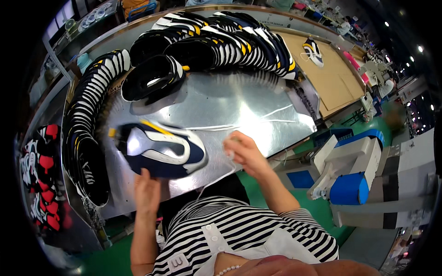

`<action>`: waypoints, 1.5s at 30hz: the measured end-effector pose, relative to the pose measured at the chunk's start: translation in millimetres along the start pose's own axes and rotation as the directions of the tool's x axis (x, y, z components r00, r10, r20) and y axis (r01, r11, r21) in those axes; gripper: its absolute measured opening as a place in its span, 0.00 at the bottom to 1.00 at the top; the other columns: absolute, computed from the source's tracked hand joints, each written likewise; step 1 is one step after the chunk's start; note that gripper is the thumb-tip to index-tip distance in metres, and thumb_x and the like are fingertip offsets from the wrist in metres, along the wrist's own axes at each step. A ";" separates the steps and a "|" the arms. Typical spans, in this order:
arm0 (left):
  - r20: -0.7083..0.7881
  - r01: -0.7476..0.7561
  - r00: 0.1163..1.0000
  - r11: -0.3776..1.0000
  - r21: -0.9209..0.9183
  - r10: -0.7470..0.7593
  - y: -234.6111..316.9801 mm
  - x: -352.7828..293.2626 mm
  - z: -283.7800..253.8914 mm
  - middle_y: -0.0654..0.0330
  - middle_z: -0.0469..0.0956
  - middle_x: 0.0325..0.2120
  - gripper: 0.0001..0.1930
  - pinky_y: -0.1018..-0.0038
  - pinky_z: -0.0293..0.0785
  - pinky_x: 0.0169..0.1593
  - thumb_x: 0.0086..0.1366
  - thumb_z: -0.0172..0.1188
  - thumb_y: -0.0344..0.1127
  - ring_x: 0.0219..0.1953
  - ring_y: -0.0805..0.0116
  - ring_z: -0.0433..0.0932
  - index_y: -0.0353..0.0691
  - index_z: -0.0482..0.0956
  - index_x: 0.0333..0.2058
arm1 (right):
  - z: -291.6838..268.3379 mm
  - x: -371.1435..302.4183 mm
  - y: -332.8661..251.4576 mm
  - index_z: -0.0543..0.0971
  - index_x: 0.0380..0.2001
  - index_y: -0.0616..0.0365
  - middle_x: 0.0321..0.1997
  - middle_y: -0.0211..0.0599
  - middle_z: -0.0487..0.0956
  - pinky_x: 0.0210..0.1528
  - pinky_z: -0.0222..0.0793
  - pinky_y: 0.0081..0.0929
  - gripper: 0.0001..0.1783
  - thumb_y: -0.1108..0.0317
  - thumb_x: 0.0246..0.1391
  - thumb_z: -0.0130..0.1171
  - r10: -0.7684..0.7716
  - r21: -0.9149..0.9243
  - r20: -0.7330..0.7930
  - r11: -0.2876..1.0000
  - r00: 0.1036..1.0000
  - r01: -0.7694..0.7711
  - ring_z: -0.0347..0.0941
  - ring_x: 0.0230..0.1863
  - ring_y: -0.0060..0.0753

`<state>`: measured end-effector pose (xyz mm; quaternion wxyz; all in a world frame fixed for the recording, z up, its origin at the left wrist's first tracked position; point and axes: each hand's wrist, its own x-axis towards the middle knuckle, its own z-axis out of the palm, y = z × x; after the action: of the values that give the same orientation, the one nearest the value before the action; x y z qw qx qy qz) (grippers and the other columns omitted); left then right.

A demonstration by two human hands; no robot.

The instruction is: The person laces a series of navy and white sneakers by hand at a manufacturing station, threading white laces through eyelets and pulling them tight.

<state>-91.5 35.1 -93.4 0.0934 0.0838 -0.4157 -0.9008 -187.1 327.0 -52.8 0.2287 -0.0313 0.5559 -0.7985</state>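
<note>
Shoe upper [161, 158], left of centre over worktop [221, 99], is probably light, bendy, best held by its rim; left hand [147, 187] pinches lower edge, right hand [242, 151] apart, curled, grip unclear.

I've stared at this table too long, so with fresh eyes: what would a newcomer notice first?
Probably the long rows of closely nested black, white and yellow shoes, curving along the back and left of the shiny metal table. Next, the navy and white shoe near the table's front, with the left grip at its near edge. Bright red, black and white shoes also stand out at far left.
</note>
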 end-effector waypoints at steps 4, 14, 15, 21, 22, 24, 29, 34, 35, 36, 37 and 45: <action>-0.130 0.382 0.924 0.882 0.276 -0.359 -14.0 -27.8 -36.8 0.57 0.80 0.39 0.18 0.75 0.72 0.40 0.71 0.53 0.47 0.39 0.71 0.77 0.37 0.75 0.46 | 39.9 13.1 41.8 0.75 0.39 0.57 0.26 0.23 0.76 0.20 0.49 0.10 0.09 0.63 0.61 0.58 0.068 -0.147 0.121 0.988 0.990 -0.050 0.56 0.18 0.08; 0.503 -0.438 0.856 -0.350 0.828 0.118 49.6 -18.0 31.4 0.50 0.79 0.32 0.10 0.63 0.73 0.36 0.63 0.60 0.31 0.31 0.49 0.77 0.29 0.77 0.39 | 72.4 43.9 81.9 0.78 0.39 0.61 0.28 0.26 0.77 0.31 0.64 0.16 0.09 0.67 0.59 0.60 -0.147 -0.459 0.037 0.876 0.988 0.148 0.69 0.29 0.13; 0.515 -0.439 0.854 -0.425 0.792 0.078 46.9 -11.0 31.0 0.48 0.79 0.32 0.11 0.61 0.73 0.37 0.64 0.59 0.32 0.30 0.48 0.77 0.29 0.77 0.40 | 73.9 42.6 85.8 0.77 0.39 0.60 0.27 0.30 0.78 0.31 0.66 0.19 0.09 0.67 0.59 0.60 -0.211 -0.490 0.034 0.848 0.977 0.200 0.71 0.28 0.18; -0.216 0.366 0.662 0.058 0.929 -0.717 37.1 51.3 28.9 0.47 0.79 0.44 0.36 0.69 0.73 0.46 0.68 0.48 0.64 0.41 0.58 0.79 0.28 0.75 0.48 | 78.3 49.1 90.3 0.77 0.39 0.62 0.26 0.31 0.80 0.33 0.68 0.15 0.07 0.71 0.58 0.61 -0.297 -0.457 -0.035 0.854 0.954 0.249 0.74 0.29 0.14; -0.167 0.505 0.606 0.214 0.836 -0.778 25.4 58.1 23.2 0.49 0.77 0.48 0.38 0.71 0.70 0.52 0.68 0.46 0.66 0.47 0.61 0.76 0.30 0.73 0.53 | 77.6 50.7 88.7 0.77 0.38 0.62 0.25 0.28 0.80 0.32 0.68 0.15 0.07 0.71 0.58 0.60 -0.329 -0.475 -0.046 0.838 0.943 0.269 0.74 0.28 0.14; -0.061 0.620 0.570 0.381 0.686 -0.819 1.2 66.1 10.6 0.49 0.71 0.56 0.41 0.73 0.61 0.63 0.67 0.44 0.68 0.61 0.63 0.67 0.33 0.66 0.61 | 74.3 56.5 94.4 0.78 0.38 0.62 0.25 0.26 0.80 0.30 0.68 0.15 0.07 0.71 0.58 0.60 -0.355 -0.452 -0.049 0.842 0.934 0.296 0.73 0.27 0.13; -0.003 0.621 0.769 0.746 0.240 -0.640 -17.9 30.9 21.8 0.46 0.71 0.55 0.31 0.68 0.59 0.68 0.72 0.47 0.53 0.61 0.61 0.67 0.27 0.65 0.58 | 76.6 49.7 77.1 0.78 0.37 0.61 0.27 0.28 0.80 0.30 0.68 0.13 0.05 0.74 0.57 0.61 -0.487 -0.514 0.030 0.741 0.873 0.431 0.73 0.28 0.12; 0.047 0.395 0.898 0.848 0.355 -0.438 -15.4 22.2 40.8 0.60 0.77 0.45 0.23 0.76 0.67 0.56 0.75 0.45 0.47 0.47 0.73 0.74 0.32 0.75 0.50 | 78.8 24.2 51.8 0.79 0.33 0.63 0.26 0.31 0.80 0.32 0.66 0.13 0.06 0.71 0.56 0.62 -0.099 -0.057 0.044 0.993 0.994 0.102 0.73 0.27 0.13; 0.054 0.358 0.911 0.849 0.389 -0.409 -18.7 22.3 36.5 0.63 0.78 0.40 0.20 0.78 0.69 0.51 0.75 0.46 0.46 0.44 0.76 0.74 0.34 0.78 0.46 | 78.6 23.6 51.5 0.79 0.33 0.63 0.25 0.30 0.80 0.31 0.65 0.13 0.06 0.71 0.56 0.62 -0.057 -0.063 0.063 0.996 0.996 0.061 0.72 0.27 0.13; 0.050 0.322 0.928 0.860 0.397 -0.370 -20.5 20.2 37.9 0.64 0.78 0.38 0.18 0.79 0.70 0.48 0.74 0.48 0.44 0.42 0.78 0.74 0.34 0.79 0.45 | 77.5 22.6 51.7 0.79 0.32 0.64 0.24 0.30 0.80 0.31 0.63 0.12 0.06 0.71 0.56 0.62 -0.015 -0.073 0.072 0.997 0.997 0.020 0.72 0.26 0.12; 0.048 0.285 0.942 0.869 0.405 -0.331 -21.3 17.5 40.7 0.65 0.78 0.37 0.16 0.80 0.70 0.45 0.73 0.50 0.42 0.40 0.79 0.74 0.35 0.79 0.43 | 77.0 22.6 52.2 0.79 0.33 0.63 0.23 0.30 0.79 0.26 0.58 0.11 0.06 0.71 0.56 0.62 -0.022 -0.103 0.070 0.994 0.997 0.029 0.68 0.23 0.10; 0.047 0.108 0.987 0.863 0.494 -0.151 -12.4 8.9 55.1 0.67 0.80 0.34 0.08 0.82 0.72 0.39 0.67 0.59 0.32 0.35 0.80 0.76 0.35 0.81 0.41 | 75.3 21.2 54.9 0.78 0.32 0.60 0.19 0.25 0.77 0.18 0.48 0.10 0.06 0.69 0.57 0.61 -0.007 -0.262 0.077 0.965 0.997 0.027 0.59 0.16 0.07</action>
<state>-113.9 81.2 -68.2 -0.0091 0.0945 -0.6270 -0.7732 -164.9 237.5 -78.1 0.2365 -0.0964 0.6477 -0.7178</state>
